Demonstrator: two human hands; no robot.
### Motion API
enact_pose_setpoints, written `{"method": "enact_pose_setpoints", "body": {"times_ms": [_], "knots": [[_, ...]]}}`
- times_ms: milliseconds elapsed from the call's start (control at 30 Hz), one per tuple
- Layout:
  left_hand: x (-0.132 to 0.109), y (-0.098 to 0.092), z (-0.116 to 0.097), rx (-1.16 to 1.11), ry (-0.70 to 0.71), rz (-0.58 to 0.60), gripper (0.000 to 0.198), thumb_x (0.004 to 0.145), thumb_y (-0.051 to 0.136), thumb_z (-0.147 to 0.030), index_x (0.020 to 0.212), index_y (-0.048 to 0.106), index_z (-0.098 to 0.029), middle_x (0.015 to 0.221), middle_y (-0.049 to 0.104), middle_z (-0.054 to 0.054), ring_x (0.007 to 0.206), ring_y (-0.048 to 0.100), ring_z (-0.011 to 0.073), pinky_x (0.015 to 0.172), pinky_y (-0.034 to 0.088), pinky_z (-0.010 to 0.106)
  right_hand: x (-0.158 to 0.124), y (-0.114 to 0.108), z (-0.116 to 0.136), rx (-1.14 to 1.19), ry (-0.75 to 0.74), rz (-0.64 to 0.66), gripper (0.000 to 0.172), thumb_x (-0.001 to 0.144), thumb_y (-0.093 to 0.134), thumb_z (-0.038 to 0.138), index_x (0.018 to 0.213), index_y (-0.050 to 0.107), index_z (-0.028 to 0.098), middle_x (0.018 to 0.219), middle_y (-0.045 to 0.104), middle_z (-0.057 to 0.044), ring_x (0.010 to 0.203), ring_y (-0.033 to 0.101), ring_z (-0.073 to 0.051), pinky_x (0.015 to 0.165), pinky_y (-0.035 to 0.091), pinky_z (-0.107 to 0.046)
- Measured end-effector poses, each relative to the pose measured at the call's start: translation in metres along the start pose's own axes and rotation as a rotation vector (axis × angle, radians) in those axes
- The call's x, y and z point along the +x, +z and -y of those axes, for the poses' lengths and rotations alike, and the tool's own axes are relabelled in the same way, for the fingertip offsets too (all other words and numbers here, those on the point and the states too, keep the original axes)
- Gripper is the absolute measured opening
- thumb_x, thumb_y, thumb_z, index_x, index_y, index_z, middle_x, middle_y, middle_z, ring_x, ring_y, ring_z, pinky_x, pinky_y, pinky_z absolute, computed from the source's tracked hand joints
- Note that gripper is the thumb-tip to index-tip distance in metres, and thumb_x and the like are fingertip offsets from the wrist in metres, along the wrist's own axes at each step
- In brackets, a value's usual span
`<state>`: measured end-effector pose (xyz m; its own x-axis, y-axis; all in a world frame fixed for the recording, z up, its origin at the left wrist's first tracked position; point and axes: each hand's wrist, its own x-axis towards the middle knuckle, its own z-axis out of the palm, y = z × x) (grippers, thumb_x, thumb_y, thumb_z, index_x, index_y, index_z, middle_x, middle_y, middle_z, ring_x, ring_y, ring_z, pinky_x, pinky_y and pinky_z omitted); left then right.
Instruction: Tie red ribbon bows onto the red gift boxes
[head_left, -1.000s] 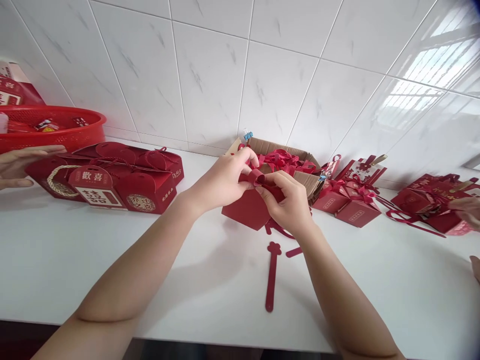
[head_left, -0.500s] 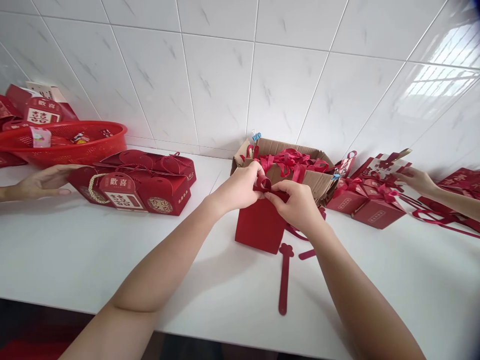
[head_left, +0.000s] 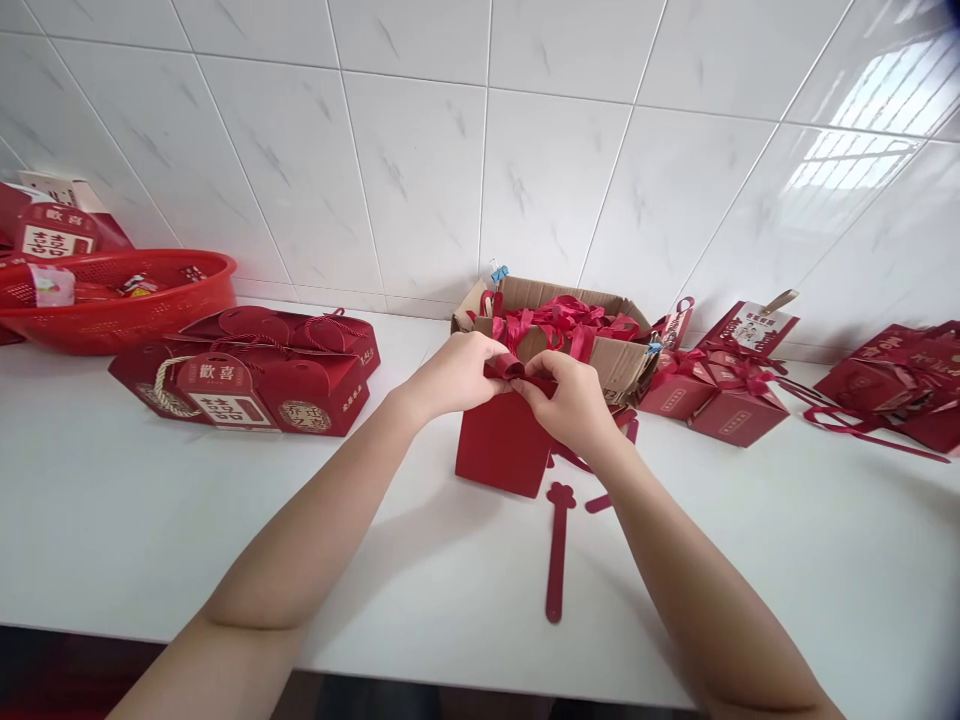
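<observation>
A plain red gift box (head_left: 502, 445) stands upright on the white table in front of me. At its top edge, a dark red ribbon (head_left: 511, 368) curls in a loop between my hands. My left hand (head_left: 465, 375) pinches the ribbon from the left, and my right hand (head_left: 562, 395) grips it from the right with thumb and fingers closed. The fingertips partly cover the loop and the box's top. Just below my right hand lies a flat red strip with a flower-shaped end (head_left: 556, 555); a second strip (head_left: 598, 503) is half hidden by my forearm.
Behind the box is a cardboard carton (head_left: 619, 368) full of red ribbons, with blue clips. Red handled boxes (head_left: 322, 385) and a red plastic basket (head_left: 172, 300) stand left. Several bow-tied boxes (head_left: 739, 405) and more red packages (head_left: 892, 380) are to the right.
The view has shifted slightly. Another person's hands, at the far left and far right before, are out of sight now. My hands still work at the ribbon loop, its curl slightly changed.
</observation>
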<state>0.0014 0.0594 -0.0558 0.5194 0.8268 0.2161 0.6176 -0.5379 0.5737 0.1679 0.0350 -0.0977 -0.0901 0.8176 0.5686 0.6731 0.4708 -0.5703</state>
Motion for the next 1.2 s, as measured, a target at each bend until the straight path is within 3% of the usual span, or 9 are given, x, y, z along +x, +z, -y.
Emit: {"method": "enact_pose_setpoints", "body": {"times_ms": [167,500,600,733,833,933,1000,1067,1200], "knots": [[0.002,0.002,0.002,0.057,0.046,-0.040,0.008,0.076,0.059,-0.024,0.074,0.062,-0.016,0.072,0.064,-0.001,0.062,0.052,0.0120,0.055,0.037,0.023,0.001,0.003,-0.003,0.015,-0.047,-0.044,0.010,0.077,0.060,0.017,0.072,0.053,0.020,0.074,0.062,-0.002,0.069,0.056,-0.016,0.061,0.042,-0.028],[0.003,0.002,-0.001,0.127,0.000,-0.061,0.019,0.071,0.057,-0.018,0.056,0.045,-0.017,0.055,0.047,-0.003,0.051,0.036,0.0092,0.048,0.025,0.025,0.000,0.009,-0.006,0.082,-0.063,-0.089,0.008,0.075,0.062,0.019,0.070,0.057,0.020,0.073,0.064,-0.002,0.068,0.058,-0.016,0.064,0.046,-0.030],[0.005,0.002,0.002,0.144,0.006,-0.043,0.023,0.070,0.060,-0.021,0.055,0.043,-0.017,0.054,0.046,-0.003,0.051,0.034,0.0092,0.048,0.026,0.025,0.001,0.008,-0.008,0.147,-0.028,-0.064,0.010,0.074,0.065,0.024,0.069,0.058,0.020,0.073,0.064,-0.001,0.068,0.059,-0.016,0.064,0.047,-0.030],[0.006,-0.002,0.004,0.143,0.018,0.002,0.020,0.070,0.063,-0.028,0.059,0.052,-0.017,0.056,0.052,-0.002,0.053,0.044,0.0110,0.050,0.030,0.025,0.002,0.003,-0.012,0.334,0.050,0.038,0.018,0.073,0.070,0.034,0.070,0.060,0.019,0.072,0.064,0.000,0.071,0.060,-0.016,0.067,0.049,-0.030],[0.005,-0.005,0.003,0.141,-0.003,0.022,0.013,0.071,0.063,-0.031,0.067,0.060,-0.018,0.063,0.059,-0.001,0.056,0.052,0.0135,0.051,0.034,0.025,-0.008,0.004,-0.023,0.491,0.145,0.097,0.028,0.071,0.074,0.043,0.081,0.059,0.021,0.081,0.064,0.000,0.075,0.061,-0.016,0.067,0.051,-0.030],[0.004,-0.003,0.001,0.165,-0.024,0.029,0.014,0.073,0.062,-0.032,0.072,0.064,-0.019,0.068,0.065,0.001,0.058,0.057,0.0160,0.052,0.038,0.026,-0.033,0.011,-0.039,0.621,0.254,0.200,0.052,0.066,0.078,0.042,0.109,0.054,0.025,0.101,0.067,-0.003,0.089,0.066,-0.020,0.073,0.057,-0.034],[0.003,0.001,-0.003,0.176,-0.007,0.015,0.014,0.074,0.062,-0.032,0.074,0.065,-0.019,0.071,0.067,0.002,0.061,0.060,0.0175,0.056,0.041,0.028,-0.052,0.018,-0.049,0.614,0.286,0.205,0.063,0.066,0.080,0.039,0.120,0.051,0.026,0.113,0.066,-0.006,0.101,0.065,-0.023,0.084,0.057,-0.039],[0.002,0.006,-0.007,0.170,0.043,0.007,0.015,0.076,0.061,-0.032,0.078,0.067,-0.019,0.076,0.069,0.002,0.068,0.063,0.0192,0.066,0.046,0.030,-0.067,0.020,-0.055,0.570,0.286,0.167,0.062,0.067,0.079,0.037,0.121,0.051,0.026,0.115,0.065,-0.007,0.102,0.065,-0.024,0.088,0.056,-0.042],[-0.005,0.003,-0.015,0.137,0.133,-0.096,0.032,0.081,0.060,-0.036,0.108,0.066,-0.020,0.108,0.069,0.005,0.101,0.062,0.0246,0.094,0.045,0.038,-0.076,-0.001,-0.062,0.548,0.259,-0.073,0.048,0.066,0.079,0.033,0.108,0.056,0.024,0.108,0.067,-0.006,0.098,0.066,-0.024,0.087,0.055,-0.042]]}}
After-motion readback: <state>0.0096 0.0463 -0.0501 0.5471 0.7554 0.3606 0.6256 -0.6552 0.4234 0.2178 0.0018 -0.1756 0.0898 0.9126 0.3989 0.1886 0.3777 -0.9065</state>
